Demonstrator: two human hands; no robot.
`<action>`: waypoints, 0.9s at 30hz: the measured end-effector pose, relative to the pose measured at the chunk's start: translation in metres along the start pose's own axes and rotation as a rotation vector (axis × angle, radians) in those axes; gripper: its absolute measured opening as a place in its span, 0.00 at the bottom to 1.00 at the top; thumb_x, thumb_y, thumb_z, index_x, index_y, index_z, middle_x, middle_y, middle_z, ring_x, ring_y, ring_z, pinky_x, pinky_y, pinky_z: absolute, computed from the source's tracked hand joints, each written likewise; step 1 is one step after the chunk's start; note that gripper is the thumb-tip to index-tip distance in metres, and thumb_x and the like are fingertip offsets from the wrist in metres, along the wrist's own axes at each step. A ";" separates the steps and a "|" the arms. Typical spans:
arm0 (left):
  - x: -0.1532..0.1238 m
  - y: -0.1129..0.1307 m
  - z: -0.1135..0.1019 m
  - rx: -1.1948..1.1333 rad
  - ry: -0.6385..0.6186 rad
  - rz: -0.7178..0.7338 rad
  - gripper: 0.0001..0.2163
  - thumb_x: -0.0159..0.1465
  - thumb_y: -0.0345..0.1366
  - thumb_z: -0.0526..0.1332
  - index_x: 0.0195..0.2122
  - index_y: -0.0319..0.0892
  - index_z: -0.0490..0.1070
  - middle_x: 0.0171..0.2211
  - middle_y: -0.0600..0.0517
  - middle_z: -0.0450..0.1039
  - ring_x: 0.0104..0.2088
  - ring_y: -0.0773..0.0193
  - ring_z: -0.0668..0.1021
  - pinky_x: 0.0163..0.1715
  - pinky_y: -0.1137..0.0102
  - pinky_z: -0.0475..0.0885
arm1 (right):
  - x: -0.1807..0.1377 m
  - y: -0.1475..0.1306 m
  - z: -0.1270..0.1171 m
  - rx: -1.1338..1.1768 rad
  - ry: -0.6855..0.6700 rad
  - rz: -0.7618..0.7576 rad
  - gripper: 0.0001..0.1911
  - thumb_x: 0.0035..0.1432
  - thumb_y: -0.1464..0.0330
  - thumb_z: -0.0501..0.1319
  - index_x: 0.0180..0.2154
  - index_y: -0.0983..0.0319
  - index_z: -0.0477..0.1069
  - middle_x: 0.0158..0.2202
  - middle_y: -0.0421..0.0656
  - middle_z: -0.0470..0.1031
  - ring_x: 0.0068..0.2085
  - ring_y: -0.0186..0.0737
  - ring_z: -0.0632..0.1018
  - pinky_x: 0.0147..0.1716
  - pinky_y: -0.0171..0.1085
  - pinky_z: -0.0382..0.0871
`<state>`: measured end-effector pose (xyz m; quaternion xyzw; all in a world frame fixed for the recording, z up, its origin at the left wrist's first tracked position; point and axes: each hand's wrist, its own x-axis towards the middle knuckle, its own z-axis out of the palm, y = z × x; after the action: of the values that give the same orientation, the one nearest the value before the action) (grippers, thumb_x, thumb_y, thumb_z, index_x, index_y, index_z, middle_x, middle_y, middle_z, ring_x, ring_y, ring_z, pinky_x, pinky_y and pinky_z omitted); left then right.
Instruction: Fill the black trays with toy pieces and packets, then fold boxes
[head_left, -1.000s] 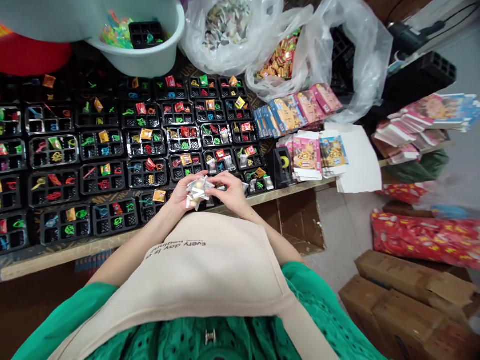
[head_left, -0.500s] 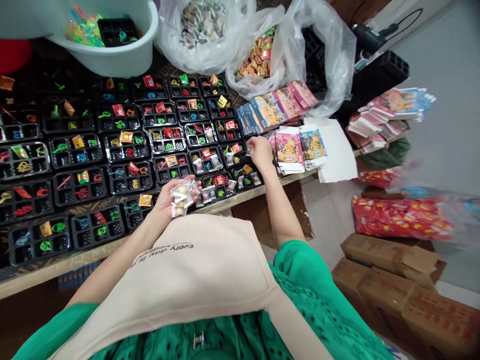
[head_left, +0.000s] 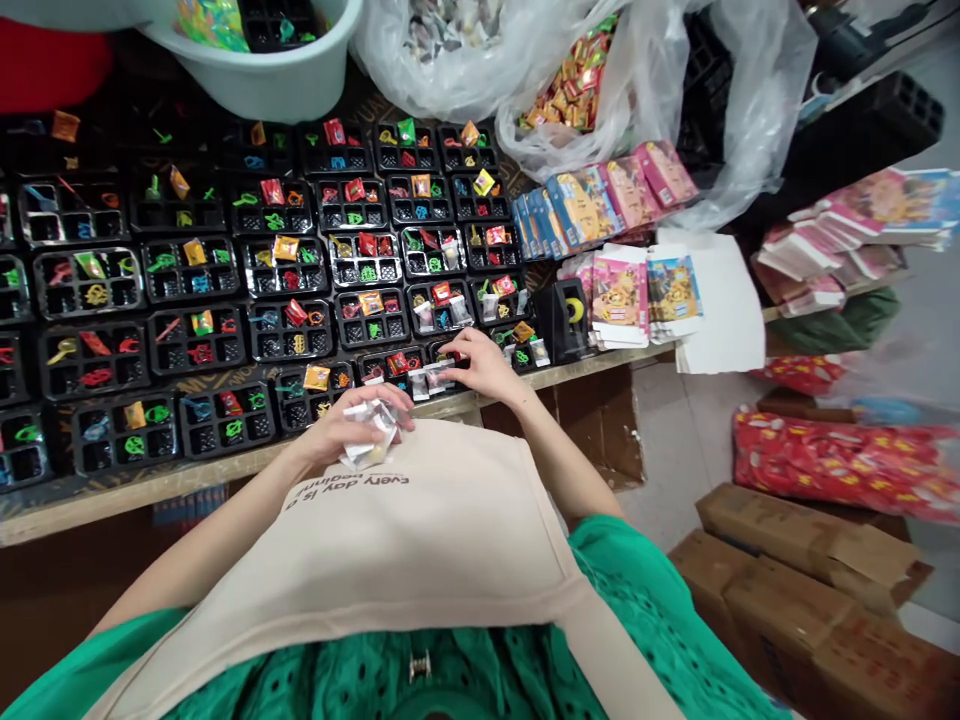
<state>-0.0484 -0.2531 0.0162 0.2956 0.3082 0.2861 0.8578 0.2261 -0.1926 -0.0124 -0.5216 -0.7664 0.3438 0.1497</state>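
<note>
Wood edges the table (head_left: pixel 187 484), which slants across the middle of the frame. Nearest, at centre, the left hand (head_left: pixel 341 432) curls its fingers around a loose bunch of clear-wrapped packets (head_left: pixel 369 440). Just beyond, the right hand (head_left: pixel 486 366) reaches over the front row of trays (head_left: pixel 201 437), fingers narrowly spaced beside another packet (head_left: pixel 436 378); whether they grip it I cannot tell. Packets like these should be light and slippery, their film soft, so a pinch on the flat end seal looks safer than squeezing the possibly fragile contents. Farther back, trays fill the left and centre, printed boxes (head_left: pixel 621 298) lie right of centre, and a tub (head_left: pixel 262 92) and plastic bags (head_left: pixel 450 92) line the top.
</note>
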 end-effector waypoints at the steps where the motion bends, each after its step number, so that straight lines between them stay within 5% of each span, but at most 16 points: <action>1: -0.004 0.000 0.000 0.056 -0.022 0.012 0.16 0.49 0.33 0.72 0.40 0.42 0.80 0.48 0.42 0.74 0.45 0.49 0.80 0.41 0.62 0.77 | -0.002 -0.003 0.008 0.002 0.006 0.003 0.20 0.51 0.61 0.73 0.45 0.60 0.79 0.41 0.44 0.72 0.43 0.43 0.73 0.45 0.41 0.68; 5: -0.018 0.008 0.001 0.337 -0.148 0.069 0.15 0.52 0.36 0.72 0.41 0.43 0.81 0.49 0.40 0.74 0.52 0.46 0.76 0.55 0.56 0.69 | -0.002 -0.007 0.021 -0.025 0.022 -0.018 0.17 0.50 0.66 0.73 0.43 0.58 0.79 0.41 0.44 0.71 0.45 0.44 0.72 0.46 0.42 0.67; 9: -0.032 0.011 0.004 0.527 -0.168 0.127 0.11 0.56 0.36 0.71 0.41 0.44 0.82 0.50 0.40 0.75 0.53 0.47 0.76 0.56 0.56 0.67 | 0.001 -0.009 0.020 0.036 0.018 -0.027 0.05 0.51 0.70 0.71 0.33 0.60 0.78 0.39 0.43 0.71 0.43 0.42 0.72 0.46 0.42 0.66; 14: -0.042 -0.005 0.004 0.479 0.060 0.254 0.09 0.53 0.33 0.72 0.36 0.44 0.81 0.42 0.43 0.76 0.43 0.52 0.80 0.48 0.60 0.72 | 0.003 -0.010 0.017 0.158 0.010 -0.007 0.06 0.56 0.70 0.67 0.27 0.60 0.75 0.32 0.41 0.73 0.38 0.40 0.72 0.43 0.41 0.64; 16: -0.043 -0.012 0.004 0.334 0.193 0.298 0.09 0.51 0.33 0.73 0.34 0.43 0.80 0.41 0.44 0.75 0.41 0.53 0.80 0.45 0.61 0.73 | 0.003 -0.012 0.014 0.117 0.034 -0.009 0.03 0.54 0.68 0.69 0.30 0.60 0.78 0.33 0.41 0.74 0.40 0.42 0.71 0.43 0.42 0.64; 20: -0.045 -0.019 0.003 0.040 0.368 0.345 0.10 0.48 0.35 0.74 0.32 0.44 0.79 0.41 0.47 0.73 0.41 0.53 0.80 0.40 0.63 0.76 | 0.002 -0.016 0.012 -0.057 0.003 -0.029 0.15 0.46 0.64 0.75 0.38 0.58 0.80 0.40 0.44 0.71 0.44 0.46 0.70 0.46 0.44 0.65; 27: -0.070 -0.021 -0.005 0.440 0.072 0.304 0.11 0.51 0.32 0.73 0.37 0.42 0.80 0.46 0.42 0.74 0.47 0.50 0.79 0.52 0.58 0.71 | 0.001 -0.018 0.023 -0.081 -0.046 -0.042 0.09 0.47 0.72 0.72 0.34 0.60 0.79 0.39 0.44 0.70 0.44 0.45 0.71 0.46 0.44 0.65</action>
<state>-0.0908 -0.3125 0.0244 0.5072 0.3455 0.3480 0.7087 0.1996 -0.2042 -0.0168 -0.5031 -0.7936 0.3212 0.1180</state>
